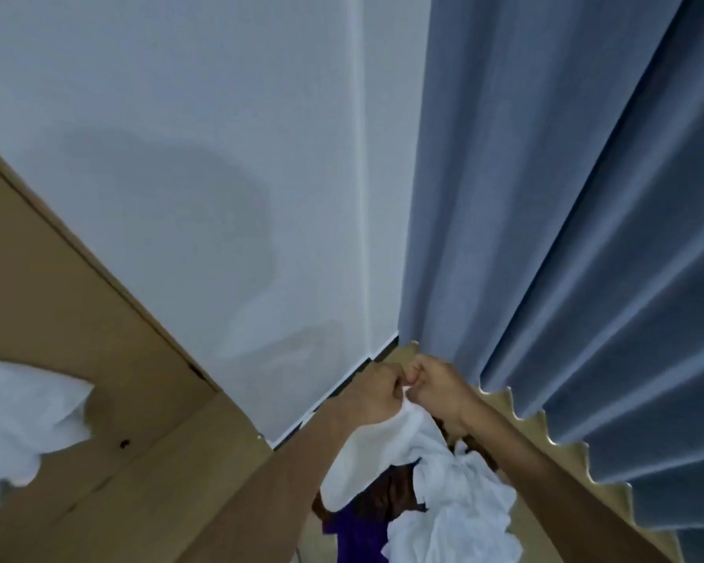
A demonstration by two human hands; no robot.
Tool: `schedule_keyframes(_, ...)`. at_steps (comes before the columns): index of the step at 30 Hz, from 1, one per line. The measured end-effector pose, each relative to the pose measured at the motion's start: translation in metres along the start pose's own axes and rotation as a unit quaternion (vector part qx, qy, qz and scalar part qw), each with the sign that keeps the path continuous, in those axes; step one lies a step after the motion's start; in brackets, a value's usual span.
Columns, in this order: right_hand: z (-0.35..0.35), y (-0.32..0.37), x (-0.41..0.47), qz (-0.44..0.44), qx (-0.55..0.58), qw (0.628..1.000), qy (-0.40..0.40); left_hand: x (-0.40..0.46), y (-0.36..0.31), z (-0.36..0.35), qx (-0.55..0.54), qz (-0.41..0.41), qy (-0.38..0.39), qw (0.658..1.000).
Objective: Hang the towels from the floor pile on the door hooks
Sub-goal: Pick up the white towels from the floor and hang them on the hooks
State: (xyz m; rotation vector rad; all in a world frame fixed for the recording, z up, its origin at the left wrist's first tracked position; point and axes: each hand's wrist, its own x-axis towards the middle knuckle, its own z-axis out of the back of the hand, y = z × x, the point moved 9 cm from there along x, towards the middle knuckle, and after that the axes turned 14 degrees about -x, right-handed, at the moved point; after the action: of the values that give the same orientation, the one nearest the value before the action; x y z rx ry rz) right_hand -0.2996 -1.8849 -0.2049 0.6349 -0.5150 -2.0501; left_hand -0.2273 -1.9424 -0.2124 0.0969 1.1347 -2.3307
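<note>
Both hands meet low in the view, knuckle to knuckle. The left hand (376,394) is curled tight and pinches the top edge of a white towel (376,453), and the right hand (435,386), just beside it and touching it at the knuckles, is curled on the same edge, so the cloth is gripped between the two at one spot. From that grip the towel hangs down below the hands, its upper part smooth under the left hand and its lower part running into the crumpled pile of white towels (460,505) that lies on the floor beneath the right forearm. Below the left forearm, partly under the hanging cloth, sit a dark brown cloth (387,493) and a purple cloth (354,538), both pressed against the pile. Far off to the left of the left hand a wooden door (58,319) slants across the view, with another white towel (21,424) hanging on it; what it hangs from is hidden by the cloth. Beyond and above the hands stands a white wall (179,136), and to the right of the right hand blue curtains (565,237) fall in folds to the wooden floor (504,404).
</note>
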Motion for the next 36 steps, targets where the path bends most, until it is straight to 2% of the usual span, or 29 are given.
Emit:
schedule_keyframes(5,0.003,0.085,-0.013,0.049,0.026,0.995,0.086,-0.066,0.002,0.074,-0.004,0.055,-0.068,0.996)
schedule_keyframes(12,0.005,0.236,-0.017,0.191,-0.065,0.974,0.102,-0.167,0.022,0.194,-0.070,0.072,-0.216,0.971)
schedule_keyframes(18,-0.030,0.364,-0.034,0.287,-0.029,0.953,0.094,-0.267,0.071,0.280,-0.167,0.081,-0.322,0.928)
schedule_keyframes(29,-0.150,0.542,-0.054,0.339,-0.033,0.933,0.120,-0.414,0.183,0.371,-0.190,0.105,-0.312,0.925)
schedule_keyframes(36,-0.195,0.601,-0.062,0.350,-0.035,0.924,0.151,-0.457,0.241,0.402,-0.183,0.117,-0.332,0.918)
